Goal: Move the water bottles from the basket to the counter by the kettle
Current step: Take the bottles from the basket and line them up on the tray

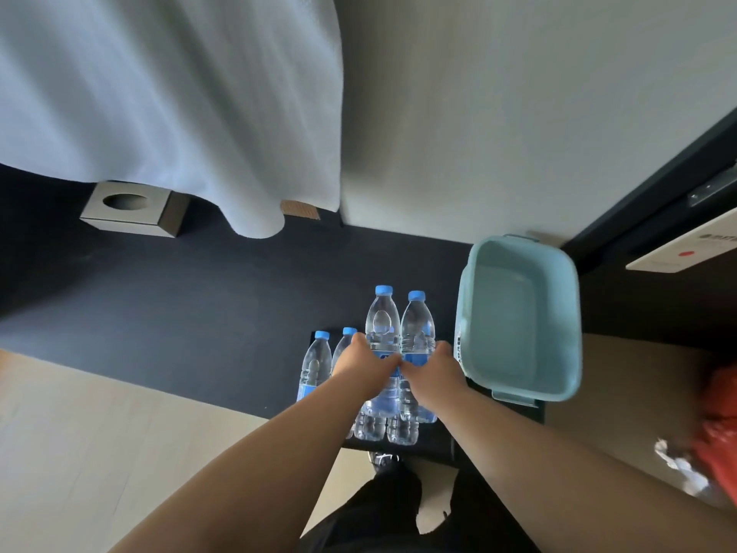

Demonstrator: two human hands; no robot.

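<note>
Several clear water bottles with blue caps stand on the black counter (pixel 207 313). My left hand (pixel 365 367) is wrapped around one tall bottle (pixel 382 325). My right hand (pixel 432 371) grips the bottle beside it (pixel 416 329). Two more bottles (pixel 317 361) stand just left of my left hand, and others are partly hidden under my wrists. The light-blue plastic basket (pixel 558 313) sits on the counter right of the bottles, and nothing shows inside it. No kettle is in view.
A grey tissue box (pixel 131 209) rests at the counter's back left, under a hanging white curtain (pixel 167 93). A cream wall rises behind. Pale wooden floor lies at lower left, and something red (pixel 718 433) sits at far right.
</note>
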